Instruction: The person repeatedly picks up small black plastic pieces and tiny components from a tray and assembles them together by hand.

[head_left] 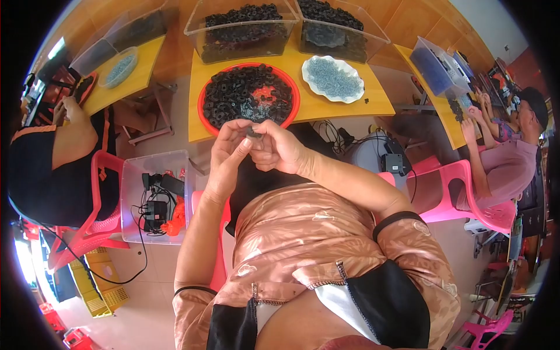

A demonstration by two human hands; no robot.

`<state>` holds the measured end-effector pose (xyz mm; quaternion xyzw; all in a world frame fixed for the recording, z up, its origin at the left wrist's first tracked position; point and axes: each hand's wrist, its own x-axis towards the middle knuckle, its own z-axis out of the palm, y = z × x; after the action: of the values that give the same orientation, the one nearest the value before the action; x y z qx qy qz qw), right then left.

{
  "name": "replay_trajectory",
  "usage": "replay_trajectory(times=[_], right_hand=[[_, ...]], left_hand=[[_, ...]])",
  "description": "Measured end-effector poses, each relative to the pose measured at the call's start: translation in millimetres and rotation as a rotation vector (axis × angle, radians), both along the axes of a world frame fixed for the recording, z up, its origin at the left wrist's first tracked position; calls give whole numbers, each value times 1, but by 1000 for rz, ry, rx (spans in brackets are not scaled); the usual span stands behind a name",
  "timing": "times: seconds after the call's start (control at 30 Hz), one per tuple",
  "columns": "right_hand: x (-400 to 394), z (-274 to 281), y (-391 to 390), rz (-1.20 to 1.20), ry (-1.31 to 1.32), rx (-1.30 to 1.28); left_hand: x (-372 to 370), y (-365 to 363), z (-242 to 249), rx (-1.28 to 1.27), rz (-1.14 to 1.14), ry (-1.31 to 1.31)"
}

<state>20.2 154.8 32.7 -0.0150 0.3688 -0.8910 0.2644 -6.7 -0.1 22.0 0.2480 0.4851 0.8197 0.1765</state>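
My left hand (229,150) and my right hand (280,147) meet in front of my chest, near the table's front edge. Between their fingertips is a small black part (253,133), pinched by both; the fingers hide most of it. Just beyond my hands, a red round tray (296,96) holds a heap of black ring-shaped parts (239,87) and some small shiny metal pieces. To its right, a white scalloped dish (310,77) is filled with small silvery pieces (335,79), too small to name.
Two clear bins (242,44) (335,44) of black parts stand at the back of the yellow table (373,105). A box of cables and adapters (154,233) sits left of me. Other people work at side tables, on pink chairs (452,186).
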Motion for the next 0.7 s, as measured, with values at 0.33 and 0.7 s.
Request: replay_trajectory(times=[0.33, 0.7], right_hand=[[-106, 129, 159, -656, 350, 155], [-83, 44, 71, -473, 246, 751]], left_hand=[[-7, -6, -3, -89, 126, 49], [-17, -9, -13, -83, 217, -131]])
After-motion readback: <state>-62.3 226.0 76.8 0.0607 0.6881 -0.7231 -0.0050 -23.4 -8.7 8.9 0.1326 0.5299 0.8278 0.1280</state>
